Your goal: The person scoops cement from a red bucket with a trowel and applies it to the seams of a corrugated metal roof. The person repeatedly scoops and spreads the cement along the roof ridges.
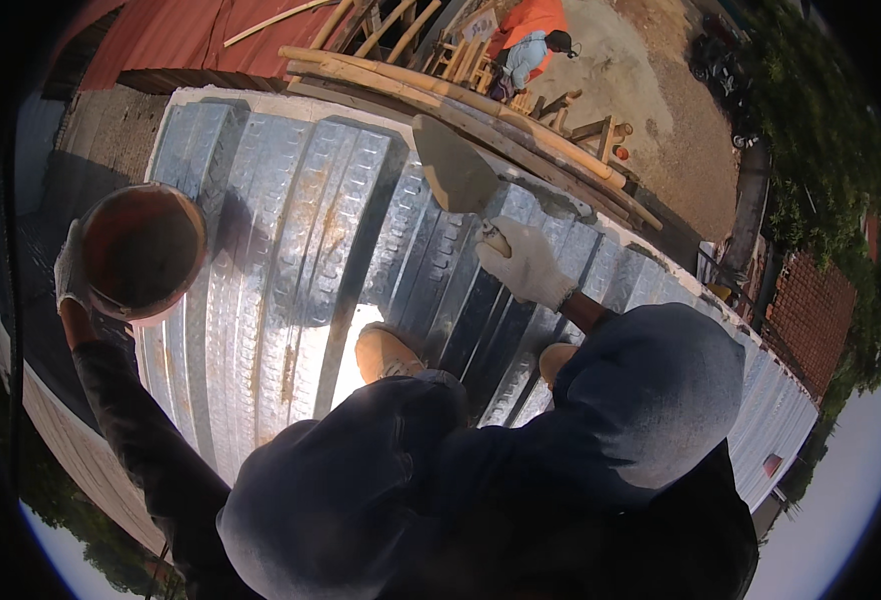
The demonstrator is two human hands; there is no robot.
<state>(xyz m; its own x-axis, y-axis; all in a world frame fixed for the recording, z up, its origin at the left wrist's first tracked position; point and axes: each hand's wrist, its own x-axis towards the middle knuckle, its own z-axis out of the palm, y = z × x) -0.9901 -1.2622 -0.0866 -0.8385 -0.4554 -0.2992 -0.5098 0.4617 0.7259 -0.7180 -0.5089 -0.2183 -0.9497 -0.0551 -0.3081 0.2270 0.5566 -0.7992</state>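
At the left, my left hand [71,268], in a pale work glove, grips the outer side of a round reddish-brown bucket [153,207]. Grey material, perhaps mortar, shows in the bucket. My gloved right hand [529,264] is closed round the handle of a trowel [453,172]. The trowel's broad grey blade points away from me, over the far edge of a ribbed metal deck [291,230]. Along that edge runs a pale strip with a darker grey, wet-looking patch [549,200] right of the blade. Whether the blade touches it I cannot tell.
I crouch on the deck with my shoes [386,352] on its ribs. Past the edge are bamboo poles [461,95] and, far below, a person [527,58] on the ground. A red metal roof [176,50] lies at the far left, trees [816,150] at the right.
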